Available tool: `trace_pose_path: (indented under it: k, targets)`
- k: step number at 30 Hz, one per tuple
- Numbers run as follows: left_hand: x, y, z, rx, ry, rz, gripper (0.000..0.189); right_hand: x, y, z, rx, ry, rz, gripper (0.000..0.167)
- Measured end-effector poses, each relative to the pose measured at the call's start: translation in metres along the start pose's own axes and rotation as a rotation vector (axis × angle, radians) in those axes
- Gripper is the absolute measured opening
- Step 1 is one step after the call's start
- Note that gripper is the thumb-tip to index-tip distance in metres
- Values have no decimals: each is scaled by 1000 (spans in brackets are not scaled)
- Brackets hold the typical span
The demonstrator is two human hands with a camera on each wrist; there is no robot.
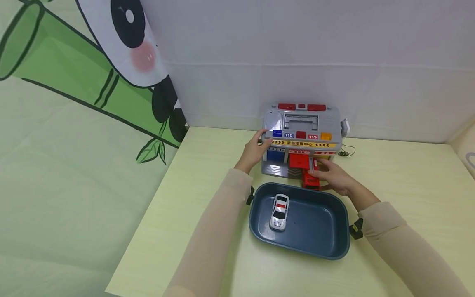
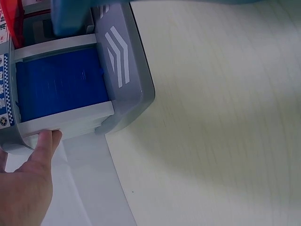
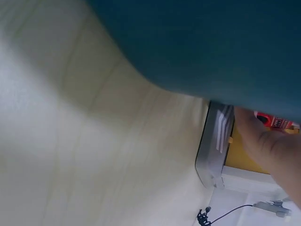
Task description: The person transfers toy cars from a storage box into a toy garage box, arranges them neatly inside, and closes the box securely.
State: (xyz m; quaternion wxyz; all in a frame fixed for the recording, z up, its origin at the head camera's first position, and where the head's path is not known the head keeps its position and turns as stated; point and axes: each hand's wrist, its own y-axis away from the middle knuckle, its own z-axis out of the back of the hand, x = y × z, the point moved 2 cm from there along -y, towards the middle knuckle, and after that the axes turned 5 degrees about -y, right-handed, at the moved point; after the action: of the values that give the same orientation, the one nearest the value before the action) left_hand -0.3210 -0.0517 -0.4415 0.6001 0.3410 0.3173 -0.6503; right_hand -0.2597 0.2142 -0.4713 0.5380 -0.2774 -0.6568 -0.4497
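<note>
A grey toy rescue station (image 1: 330, 123) stands at the back of the table, with its red middle door (image 1: 298, 161) swung up and its blue door (image 2: 61, 84) closed. My left hand (image 1: 254, 152) rests at the station's left front corner, fingers reaching along its side wall in the left wrist view. In my right hand (image 1: 335, 177) a red toy fire truck (image 1: 311, 180) is pinched between thumb and fingers at the front of the middle bay. The right wrist view shows my thumb (image 3: 263, 141) in front of the yellow door (image 3: 242, 153); the truck is mostly hidden there.
A dark blue plastic tray (image 1: 256, 231) lies just in front of the station, between my forearms. In it sits a white toy police car (image 1: 279, 212). A coiled black cord (image 1: 346, 152) lies at the station's right, and a light curtain (image 1: 222, 95) hangs behind the table.
</note>
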Motion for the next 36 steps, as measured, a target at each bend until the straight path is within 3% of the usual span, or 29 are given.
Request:
trace_pose_path:
  k: [6, 16, 36]
  targets:
    - [0, 0, 0, -3, -8, -7, 53, -3, -3, 1, 27, 9, 18, 79]
    - [0, 0, 0, -6, -9, -5, 54, -9, -9, -3, 71, 45, -36, 82]
    - [0, 2, 0, 4, 25, 12, 54, -7, -13, -9, 62, 52, -89, 69]
